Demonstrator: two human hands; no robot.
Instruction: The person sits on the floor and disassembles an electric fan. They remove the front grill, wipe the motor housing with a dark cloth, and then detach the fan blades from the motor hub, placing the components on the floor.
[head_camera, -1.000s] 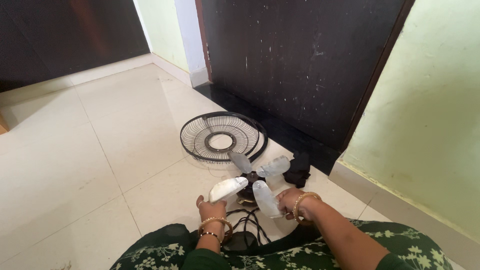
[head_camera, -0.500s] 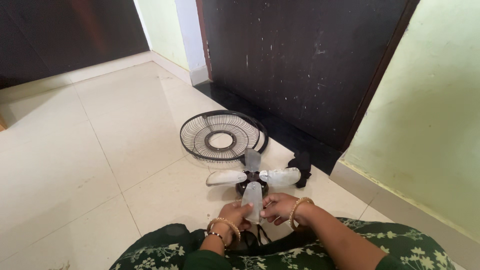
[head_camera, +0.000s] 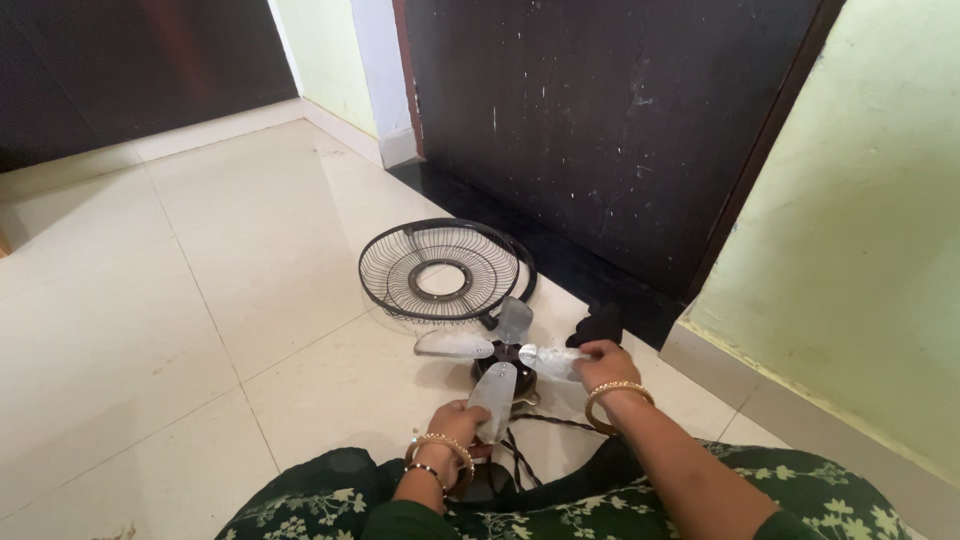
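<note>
Two hands pinching fan blades (head_camera: 497, 365): left hand (head_camera: 462, 420) near blade, right hand (head_camera: 603, 358) right blade.

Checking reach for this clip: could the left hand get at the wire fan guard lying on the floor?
Probably yes. The wire fan guard lies uncovered on the tiles beyond the fan blades. The left hand holds the near blade, so it would have to let go and pass over or around them.

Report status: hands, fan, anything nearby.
Left hand grips the near fan blade. Right hand on the right blade. Wire grille and black cloth lie beyond.
</note>
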